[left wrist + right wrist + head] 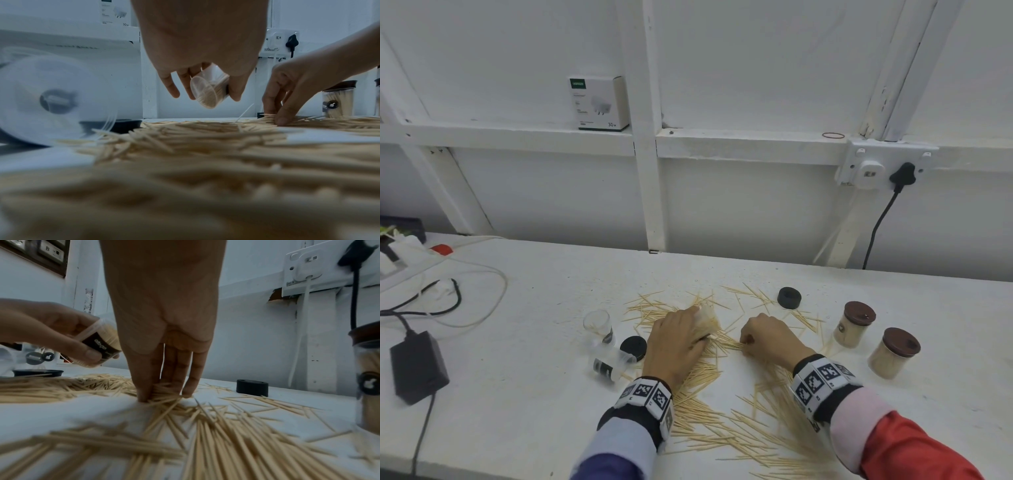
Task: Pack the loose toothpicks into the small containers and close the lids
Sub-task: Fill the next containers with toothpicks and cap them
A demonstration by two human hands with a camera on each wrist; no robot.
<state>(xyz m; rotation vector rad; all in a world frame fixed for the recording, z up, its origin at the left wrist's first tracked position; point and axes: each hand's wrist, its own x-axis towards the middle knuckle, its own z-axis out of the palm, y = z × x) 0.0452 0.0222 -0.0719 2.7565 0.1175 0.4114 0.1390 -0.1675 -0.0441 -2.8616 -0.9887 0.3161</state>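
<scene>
Our left hand (677,337) grips a tilted, partly filled container (208,91) above the table (534,342). Our right hand (768,337) pinches loose toothpicks (162,394) there.

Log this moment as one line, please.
left hand: holds tilted toothpick container | right hand: gathering loose toothpicks on table | two lidded jars upright at right
</scene>
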